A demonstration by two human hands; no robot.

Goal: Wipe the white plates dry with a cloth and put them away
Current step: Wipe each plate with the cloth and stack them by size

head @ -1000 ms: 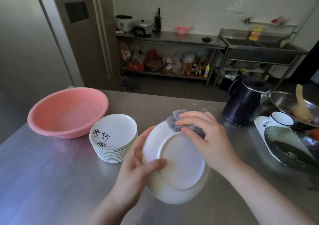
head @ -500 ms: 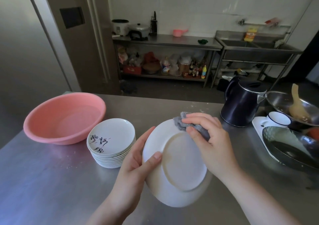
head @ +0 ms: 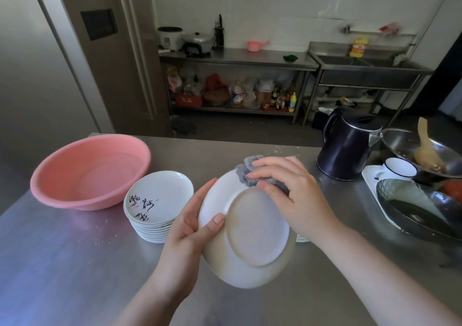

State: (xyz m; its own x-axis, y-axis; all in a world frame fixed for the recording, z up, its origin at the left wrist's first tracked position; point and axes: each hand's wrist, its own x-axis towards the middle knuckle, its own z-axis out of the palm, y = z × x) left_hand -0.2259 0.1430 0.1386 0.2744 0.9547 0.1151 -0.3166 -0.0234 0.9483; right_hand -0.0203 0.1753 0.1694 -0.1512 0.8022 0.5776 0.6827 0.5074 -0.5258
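A white plate [head: 257, 238] is held tilted over the steel table, its underside and foot ring facing me. My left hand [head: 187, 228] grips its left rim, thumb across the back. My right hand [head: 292, 195] holds a grey cloth [head: 246, 169] and presses it on the plate's upper rim. A stack of several white plates [head: 157, 200] with black brush writing stands to the left, beside my left hand. The edge of more white plates [head: 302, 238] shows under my right wrist.
A pink basin [head: 87, 173] sits at the left of the steel table [head: 62, 263]. At the right stand a dark kettle [head: 347, 148], a white mug [head: 397, 168] on a white tray, a dark pan [head: 420, 210] and a steel bowl [head: 405, 143] with a wooden spoon.
The plate has turned a little in my left hand and sits slightly lower. My right hand has slid the cloth along the upper rim. The view has tilted down a bit.
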